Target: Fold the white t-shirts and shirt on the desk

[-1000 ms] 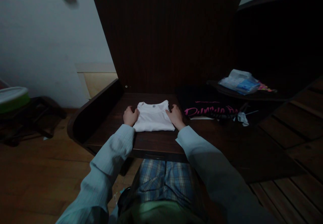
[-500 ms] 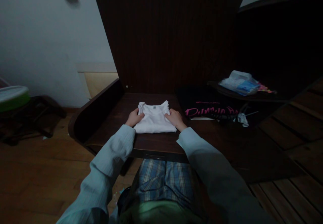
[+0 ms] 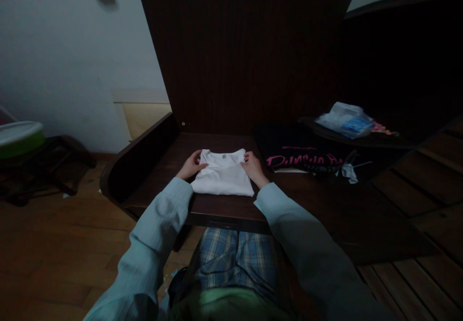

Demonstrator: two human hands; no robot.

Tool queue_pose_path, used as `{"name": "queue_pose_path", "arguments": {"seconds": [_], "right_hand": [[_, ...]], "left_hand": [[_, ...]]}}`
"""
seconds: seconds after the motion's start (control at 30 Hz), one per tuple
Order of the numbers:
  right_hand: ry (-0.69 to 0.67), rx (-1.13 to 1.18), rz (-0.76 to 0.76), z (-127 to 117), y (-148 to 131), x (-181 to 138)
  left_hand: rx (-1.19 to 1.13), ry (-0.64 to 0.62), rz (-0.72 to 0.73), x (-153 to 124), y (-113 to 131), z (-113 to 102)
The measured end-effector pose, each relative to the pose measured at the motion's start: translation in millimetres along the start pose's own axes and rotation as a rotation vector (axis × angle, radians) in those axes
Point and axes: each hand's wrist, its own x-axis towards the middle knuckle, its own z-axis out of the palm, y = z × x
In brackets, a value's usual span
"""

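Note:
A folded white T-shirt (image 3: pixel 223 178) lies flat on a dark wooden surface (image 3: pixel 217 207) in front of me, collar to the far side. My left hand (image 3: pixel 190 166) rests on its left edge, fingers stretched out over the shoulder. At the right edge, my right hand (image 3: pixel 253 168) lies with fingers flat on the other shoulder. Both hands touch the cloth without gripping it. My light blue sleeves run down to the bottom of the view.
A black garment with pink lettering (image 3: pixel 300 154) lies to the right. Behind it, a plastic packet (image 3: pixel 345 119) sits on a dark shelf. A tall dark wooden panel (image 3: pixel 235 50) stands behind the surface. A stool with a green-rimmed object (image 3: pixel 18 135) stands at far left.
Both hands have slid from the shirt's lower sides up to its shoulders, fingers uncurling flat. The shirt's edges look straighter.

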Motion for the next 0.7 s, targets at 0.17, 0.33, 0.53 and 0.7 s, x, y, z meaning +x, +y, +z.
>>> {"name": "queue_pose_path", "arguments": {"seconds": [0.17,0.33,0.53,0.7], "right_hand": [[0.012,-0.005,0.04,-2.0,3.5,3.5],[0.017,-0.033,-0.015,-0.3,1.7,1.5],[0.024,-0.055,-0.027,1.1,-0.1,-0.8],[0.005,-0.059,-0.013,-0.4,-1.9,-1.9]], "left_hand": [[-0.156,-0.154,-0.106,-5.4,8.7,-4.4],[-0.104,0.126,-0.12,2.4,4.1,1.6],[0.019,0.189,0.018,11.2,-3.9,2.3],[0.061,0.252,0.178,8.0,0.2,4.3]]}}
